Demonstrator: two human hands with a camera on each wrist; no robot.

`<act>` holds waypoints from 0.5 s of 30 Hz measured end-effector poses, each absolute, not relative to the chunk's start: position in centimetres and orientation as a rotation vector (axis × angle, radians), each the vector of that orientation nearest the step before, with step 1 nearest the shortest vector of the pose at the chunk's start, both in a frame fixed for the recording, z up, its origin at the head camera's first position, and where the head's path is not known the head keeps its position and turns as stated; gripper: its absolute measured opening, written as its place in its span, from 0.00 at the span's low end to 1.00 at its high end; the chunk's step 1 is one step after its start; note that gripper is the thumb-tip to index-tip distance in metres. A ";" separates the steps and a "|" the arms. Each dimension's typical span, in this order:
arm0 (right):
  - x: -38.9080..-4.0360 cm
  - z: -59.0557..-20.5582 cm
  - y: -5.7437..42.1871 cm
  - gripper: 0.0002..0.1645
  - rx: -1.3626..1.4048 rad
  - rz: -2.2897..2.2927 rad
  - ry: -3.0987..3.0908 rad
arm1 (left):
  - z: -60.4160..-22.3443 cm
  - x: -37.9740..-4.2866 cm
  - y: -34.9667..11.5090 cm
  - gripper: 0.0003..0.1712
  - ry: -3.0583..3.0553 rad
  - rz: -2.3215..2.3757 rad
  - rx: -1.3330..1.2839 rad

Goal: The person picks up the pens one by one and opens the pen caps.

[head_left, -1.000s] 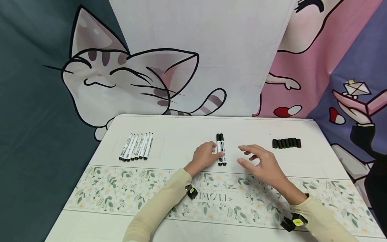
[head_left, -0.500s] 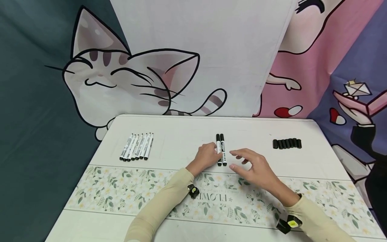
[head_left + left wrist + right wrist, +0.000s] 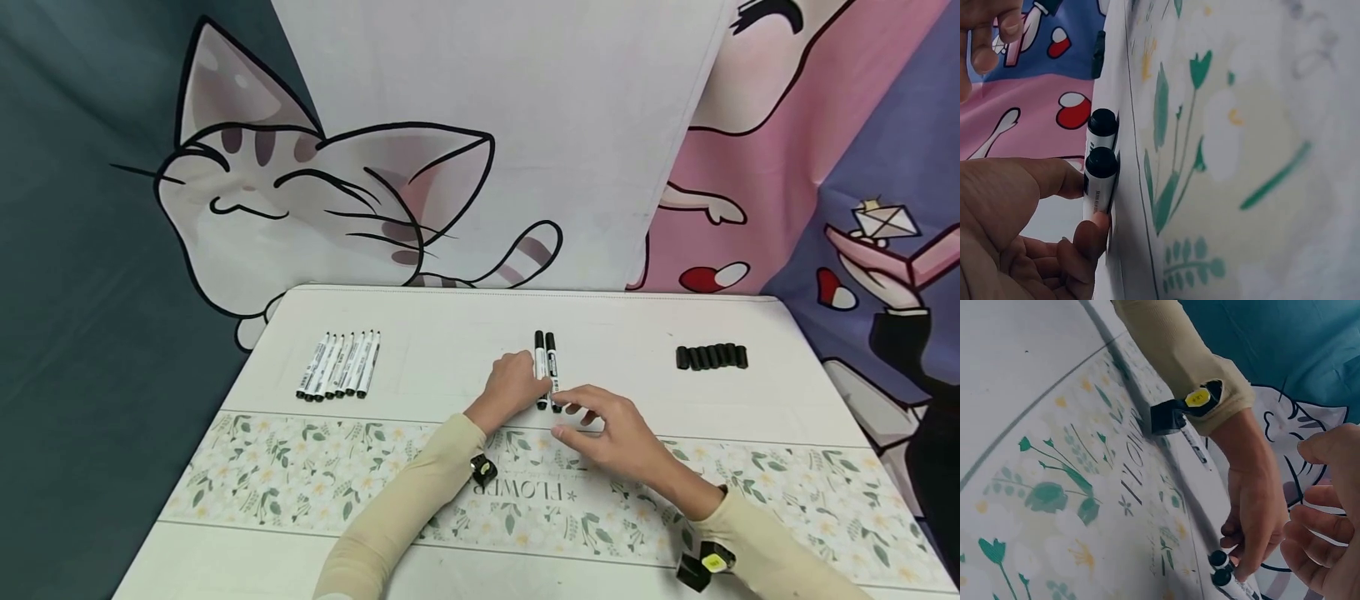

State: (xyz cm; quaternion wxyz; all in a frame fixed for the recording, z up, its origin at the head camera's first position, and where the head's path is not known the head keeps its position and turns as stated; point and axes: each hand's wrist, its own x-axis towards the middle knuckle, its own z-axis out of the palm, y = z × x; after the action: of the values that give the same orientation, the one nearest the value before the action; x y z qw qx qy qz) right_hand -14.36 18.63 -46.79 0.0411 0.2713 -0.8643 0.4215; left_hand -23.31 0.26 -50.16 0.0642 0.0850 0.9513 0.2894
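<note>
Two capped black-and-white markers lie side by side in the middle of the table. My left hand [image 3: 512, 385] pinches the left marker [image 3: 540, 358] between thumb and fingers; the left wrist view shows the pinch on the nearer marker [image 3: 1100, 172]. Just right of that hand lies the right marker [image 3: 552, 358], close beside the first. My right hand [image 3: 611, 427] hovers near its lower end, fingers loosely bent and thumb apart, holding nothing. In the right wrist view, the right hand [image 3: 1329, 519] is apart from the marker ends [image 3: 1222, 575].
A row of several uncapped white markers [image 3: 339, 367] lies at the left of the table [image 3: 450, 325]. Several loose black caps [image 3: 711, 357] stand in a row at the right. A floral band [image 3: 300, 467] crosses the table in front. Printed cloth [image 3: 585, 150] hangs behind.
My right hand has moved left and nearer to me, from away on the right to beside the right marker. The left marker has shifted slightly left in my left hand, which stays nearly in place.
</note>
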 end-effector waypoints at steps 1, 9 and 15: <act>-14.3 -46.8 18.6 0.22 0.827 1.299 -2.654 | -50.2 -23.3 0.2 0.14 2.878 0.883 0.256; -14.2 -46.6 18.6 0.22 0.805 1.295 -2.648 | -50.4 -23.4 -1.0 0.21 2.839 1.042 0.215; -14.3 -46.2 19.1 0.22 0.801 1.275 -2.617 | -49.3 -23.0 -2.7 0.09 2.752 1.180 0.257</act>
State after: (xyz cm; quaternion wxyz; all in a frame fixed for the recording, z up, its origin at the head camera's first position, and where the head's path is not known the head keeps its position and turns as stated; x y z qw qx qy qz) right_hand -14.31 19.09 -46.15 0.0611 0.2648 -0.8651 0.4215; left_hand -22.95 -2.70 -49.27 0.0680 0.0853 0.9136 0.3917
